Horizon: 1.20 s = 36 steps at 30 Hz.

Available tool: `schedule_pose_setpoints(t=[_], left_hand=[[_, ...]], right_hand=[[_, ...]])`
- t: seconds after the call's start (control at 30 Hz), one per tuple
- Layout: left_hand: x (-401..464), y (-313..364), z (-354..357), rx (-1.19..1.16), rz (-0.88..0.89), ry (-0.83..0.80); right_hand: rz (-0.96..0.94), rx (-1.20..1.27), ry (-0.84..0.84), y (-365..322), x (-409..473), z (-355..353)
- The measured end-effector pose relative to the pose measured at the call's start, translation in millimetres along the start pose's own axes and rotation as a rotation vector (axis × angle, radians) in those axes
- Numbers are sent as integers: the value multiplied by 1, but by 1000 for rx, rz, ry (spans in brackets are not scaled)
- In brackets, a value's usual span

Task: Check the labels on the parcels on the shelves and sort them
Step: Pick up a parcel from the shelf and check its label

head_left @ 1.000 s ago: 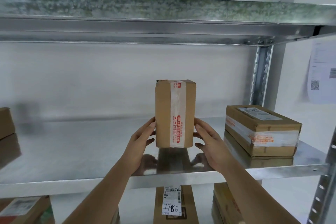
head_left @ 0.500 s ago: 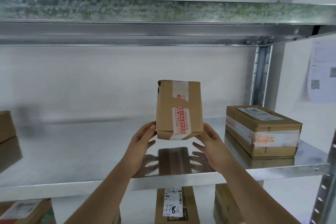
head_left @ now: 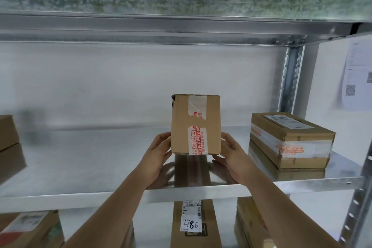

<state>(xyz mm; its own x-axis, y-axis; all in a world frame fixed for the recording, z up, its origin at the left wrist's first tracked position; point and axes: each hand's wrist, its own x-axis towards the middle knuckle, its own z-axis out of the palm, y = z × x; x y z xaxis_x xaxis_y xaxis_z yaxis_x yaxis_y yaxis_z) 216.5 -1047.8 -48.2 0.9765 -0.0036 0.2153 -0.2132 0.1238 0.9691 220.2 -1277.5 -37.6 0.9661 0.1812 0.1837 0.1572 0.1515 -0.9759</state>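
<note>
While you hold the small parcel (head_left: 195, 125) between your two hands, it stands upright with its long axis vertical, its base at or just above the shelf (head_left: 84, 169) (no gap can be told). Your left hand (head_left: 159, 152) grips its lower left edge and your right hand (head_left: 231, 154) grips the lower right, fingers curled round the corners, so both sit equally near. Only torn tape faces you; no label shows on this side, so the next move is probably another turn. Left of your left hand the shelf lies bare, with another box (head_left: 8, 132) at the far edge. Right of your right hand a flat parcel (head_left: 289, 141) with its label on top sits near, so turn away from it. Below your wrists stands a labelled parcel (head_left: 191, 225).
</note>
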Motion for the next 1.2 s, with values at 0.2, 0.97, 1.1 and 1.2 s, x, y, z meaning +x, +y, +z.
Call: schedule_pose_setpoints(t=[0.2,0.97,1.1,1.2], left_hand=[[0,1,0,-5,-8,-6],[-7,10,5,26,123,11],[-10,15,11,109,147,6],[-12,16,12,166,160,16]], right_hand=[[-11,20,-23,0,-1,-1],[-77,22,29,-2,-3,-4],[-90,-13,44,-1,-4,-2],[-101,-64,45,-3,-6,-1]])
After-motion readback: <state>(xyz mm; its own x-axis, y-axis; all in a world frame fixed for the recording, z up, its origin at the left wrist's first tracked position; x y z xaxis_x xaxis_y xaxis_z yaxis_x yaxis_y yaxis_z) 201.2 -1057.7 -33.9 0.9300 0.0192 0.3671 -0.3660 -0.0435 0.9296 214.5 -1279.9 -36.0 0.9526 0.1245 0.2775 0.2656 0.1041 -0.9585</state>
